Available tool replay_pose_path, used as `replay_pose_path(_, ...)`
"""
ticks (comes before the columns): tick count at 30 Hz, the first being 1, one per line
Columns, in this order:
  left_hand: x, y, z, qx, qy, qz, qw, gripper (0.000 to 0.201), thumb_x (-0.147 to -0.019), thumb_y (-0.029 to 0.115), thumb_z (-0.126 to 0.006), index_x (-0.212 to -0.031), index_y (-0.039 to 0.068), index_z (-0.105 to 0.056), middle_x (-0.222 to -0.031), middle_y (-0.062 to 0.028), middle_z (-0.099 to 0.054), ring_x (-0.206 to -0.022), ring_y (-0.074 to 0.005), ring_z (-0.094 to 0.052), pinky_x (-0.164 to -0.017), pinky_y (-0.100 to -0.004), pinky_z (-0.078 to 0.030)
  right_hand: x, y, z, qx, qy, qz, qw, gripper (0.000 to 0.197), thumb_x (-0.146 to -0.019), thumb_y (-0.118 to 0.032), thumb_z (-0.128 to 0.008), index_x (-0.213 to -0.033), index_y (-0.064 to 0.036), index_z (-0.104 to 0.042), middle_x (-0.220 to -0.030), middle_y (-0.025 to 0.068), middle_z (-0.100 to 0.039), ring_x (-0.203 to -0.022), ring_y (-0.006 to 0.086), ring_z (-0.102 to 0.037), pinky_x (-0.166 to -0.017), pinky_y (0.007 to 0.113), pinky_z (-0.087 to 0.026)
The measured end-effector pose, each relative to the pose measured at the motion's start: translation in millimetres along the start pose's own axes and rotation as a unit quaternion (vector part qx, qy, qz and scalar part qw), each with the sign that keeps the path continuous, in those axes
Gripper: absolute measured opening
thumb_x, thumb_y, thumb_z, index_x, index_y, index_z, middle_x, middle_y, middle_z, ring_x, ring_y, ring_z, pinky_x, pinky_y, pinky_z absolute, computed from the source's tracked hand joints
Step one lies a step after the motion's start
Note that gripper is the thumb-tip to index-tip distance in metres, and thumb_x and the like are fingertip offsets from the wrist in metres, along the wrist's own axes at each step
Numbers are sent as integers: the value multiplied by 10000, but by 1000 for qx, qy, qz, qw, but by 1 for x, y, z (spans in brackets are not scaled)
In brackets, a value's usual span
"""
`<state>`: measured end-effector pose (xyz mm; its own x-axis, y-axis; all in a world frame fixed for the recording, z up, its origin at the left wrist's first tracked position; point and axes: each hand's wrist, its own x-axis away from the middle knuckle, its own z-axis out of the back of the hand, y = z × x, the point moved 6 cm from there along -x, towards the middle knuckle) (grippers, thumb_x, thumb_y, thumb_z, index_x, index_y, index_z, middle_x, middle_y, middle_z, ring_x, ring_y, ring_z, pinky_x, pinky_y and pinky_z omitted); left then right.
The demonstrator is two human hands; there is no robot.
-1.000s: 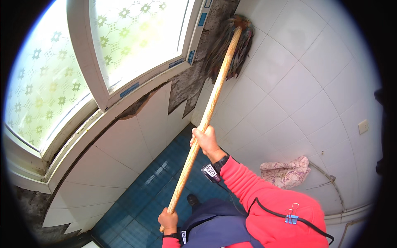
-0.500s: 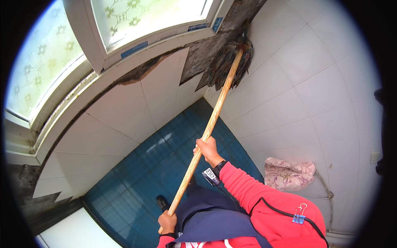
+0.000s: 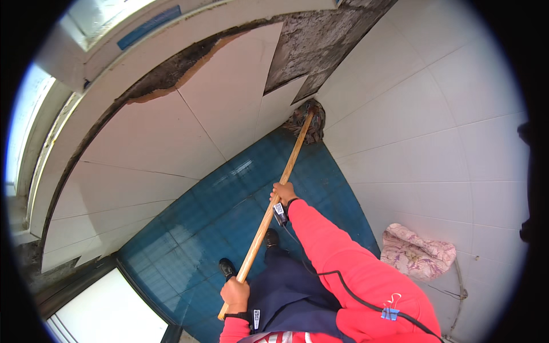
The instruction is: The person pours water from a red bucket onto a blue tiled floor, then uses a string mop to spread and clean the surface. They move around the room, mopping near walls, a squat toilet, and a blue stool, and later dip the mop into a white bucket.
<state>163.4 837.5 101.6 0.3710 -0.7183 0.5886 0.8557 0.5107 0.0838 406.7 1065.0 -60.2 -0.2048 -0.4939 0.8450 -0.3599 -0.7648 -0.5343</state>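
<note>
A mop with a long pale wooden handle slants from my body up to the far corner. Its dark, ragged mop head sits low in that corner, where the walls meet the blue tiled floor. Near the handle's lower end, my left hand is wrapped round the wood. Farther up, about midway along it, my right hand grips the same handle with closed fingers. A small dark device with a white label hangs by my right wrist on a black cable.
To my right, a pink patterned cloth hangs against the white tiled wall beside a thin pipe. Upper left is a window frame. Bare grey wall shows above broken tiles. A white panel lies lower left.
The mop head has come down from the upper corner wall to the floor corner. Both hands keep their grip. The view has tilted lower, showing less window and both shoes.
</note>
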Motion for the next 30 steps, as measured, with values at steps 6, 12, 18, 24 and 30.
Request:
replay_pose_path(6, -5, 5, -8, -22, -91, -2, 996, 262, -664, 294, -649, -768, 53, -628, -731, -170, -621, -696, -341, -609, -636, -421, -489, -34, 11, 4, 87, 87, 0, 992, 193, -789, -116, -514, -787, 74, -477, -624, 128, -507, -456, 225, -545, -389, 351, -459)
replay_pose_path(12, 22, -47, 1, -30, -101, 7, 994, 269, -676, 303, -634, -729, 40, -612, -716, -179, -615, -683, -349, -605, -632, -424, -488, -2, 62, -18, 126, 53, -19, 990, 205, -781, -106, -522, -789, 97, -497, -644, 151, -539, -460, 239, -567, -386, 340, -463)
replay_pose_path(18, 93, -151, 27, -73, -125, 62, 988, 295, -674, 306, -619, -765, 26, -630, -736, -197, -610, -713, -373, -593, -655, -444, -468, 53, 159, -54, -157, -9, -176, 972, 241, -786, -212, -606, -850, -29, -462, -661, 69, -493, -530, 178, -519, -478, 339, -472)
replay_pose_path(24, 165, -228, 36, -77, -57, 95, 991, 213, -643, 267, -638, -649, 62, -579, -611, -154, -590, -598, -339, -593, -568, -429, -474, 133, 222, -89, -8, 8, -250, 968, 114, -797, -171, -532, -812, -75, -474, -638, 45, -467, -520, 179, -485, -442, 333, -423)
replay_pose_path(30, 203, -276, 15, -40, -50, 120, 991, 202, -634, 253, -642, -636, 69, -561, -592, -142, -580, -578, -332, -586, -550, -429, -468, 180, 203, -126, 23, -43, -201, 978, 143, -797, -137, -529, -716, -56, -443, -594, 64, -458, -497, 197, -489, -466, 362, -458)
